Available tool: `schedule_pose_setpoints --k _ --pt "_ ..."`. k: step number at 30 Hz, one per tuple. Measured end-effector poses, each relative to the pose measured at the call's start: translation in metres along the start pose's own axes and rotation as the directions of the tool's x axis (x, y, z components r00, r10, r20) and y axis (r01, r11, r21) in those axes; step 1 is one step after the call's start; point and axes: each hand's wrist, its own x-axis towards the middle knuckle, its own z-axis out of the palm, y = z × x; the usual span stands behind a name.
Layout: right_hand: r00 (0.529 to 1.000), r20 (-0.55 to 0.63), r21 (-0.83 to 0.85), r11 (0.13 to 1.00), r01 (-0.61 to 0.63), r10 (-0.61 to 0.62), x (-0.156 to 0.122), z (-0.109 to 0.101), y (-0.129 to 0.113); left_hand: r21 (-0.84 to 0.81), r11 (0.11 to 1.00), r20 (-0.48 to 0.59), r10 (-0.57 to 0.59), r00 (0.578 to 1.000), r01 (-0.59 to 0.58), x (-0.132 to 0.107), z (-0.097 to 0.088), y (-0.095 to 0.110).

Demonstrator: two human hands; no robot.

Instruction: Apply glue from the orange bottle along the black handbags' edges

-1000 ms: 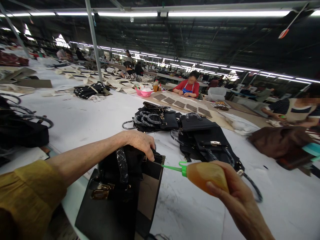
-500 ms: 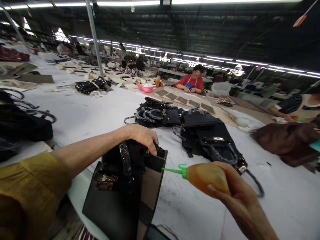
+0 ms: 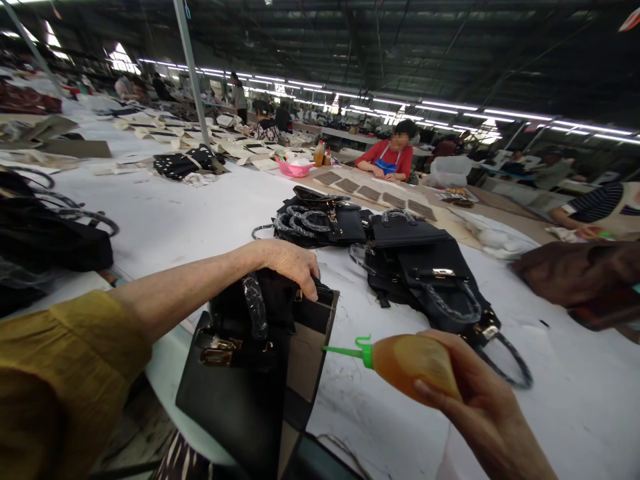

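Observation:
My left hand (image 3: pixel 290 261) is curled over the top edge of a black handbag (image 3: pixel 250 373) that stands at the near edge of the white table (image 3: pixel 170 227). The bag has gold clasps and a plastic-wrapped handle, and its mouth is held apart. My right hand (image 3: pixel 480 407) grips an amber squeeze bottle (image 3: pixel 410 363) with a green nozzle. The nozzle points left at the bag's open side panel, a short gap away from it.
Several black handbags (image 3: pixel 400 260) lie piled mid-table, more black bags (image 3: pixel 50 240) at the left edge, a brown bag (image 3: pixel 585 280) at right. Across the table a person in red (image 3: pixel 387 160) sits by grey panels (image 3: pixel 370 195) and a pink basin (image 3: pixel 295 168).
The view has tipped down slightly. The bottle and my right hand have sunk a little lower, with the nozzle now slightly below the bag's top edge. My left hand keeps its hold.

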Motion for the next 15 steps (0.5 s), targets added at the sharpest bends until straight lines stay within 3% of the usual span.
schedule_pose_setpoints --k 9,15 --pt "0.999 0.044 -0.032 0.999 0.005 -0.003 -0.006 0.005 0.000 -0.012 1.000 0.006 0.022 1.000 -0.022 0.002 0.001 -0.004" --pt "0.986 0.149 -0.119 0.989 0.090 -0.072 -0.003 -0.006 0.020 -0.024 0.999 0.013 0.038 0.999 -0.038 0.003 0.002 -0.008"
